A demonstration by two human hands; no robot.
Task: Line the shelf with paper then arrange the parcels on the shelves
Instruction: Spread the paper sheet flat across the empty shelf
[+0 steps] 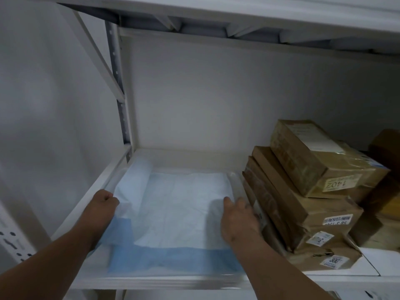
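The left hand (104, 202) has its grip clenched on the left edge of the paper (184, 211), fingers curled into a fist with the sheet's folded margin pinched inside, right at the left rim of the shelf (86, 213). The right hand (238, 215) lies flat with its grip released — fingers spread and pressing down on the paper's right side, close to where the sheet's right edge curls upward against the parcels.

The paper is a pale blue-and-white sheet spread over the left part of the shelf. Its middle is whitish and creased, a darker blue band runs along the near edge, and its left margin is rolled over into a soft fold running toward the back. It stops short of the shelf's rear wall, leaving a strip of white board bare behind it.

To the right, touching or just beside the sheet's raised edge, stands a stack of brown parcels (303, 204) — flat cardboard packets wrapped in tape, lying one on another and stepped back toward the wall. The top parcel (320, 156) carries a white label and a tag reading 1402 upside down. More brown packages (387, 191) sit further right, partly cut off. An upper shelf (238, 16) spans overhead, carried by a perforated upright (118, 87) at the left rear.
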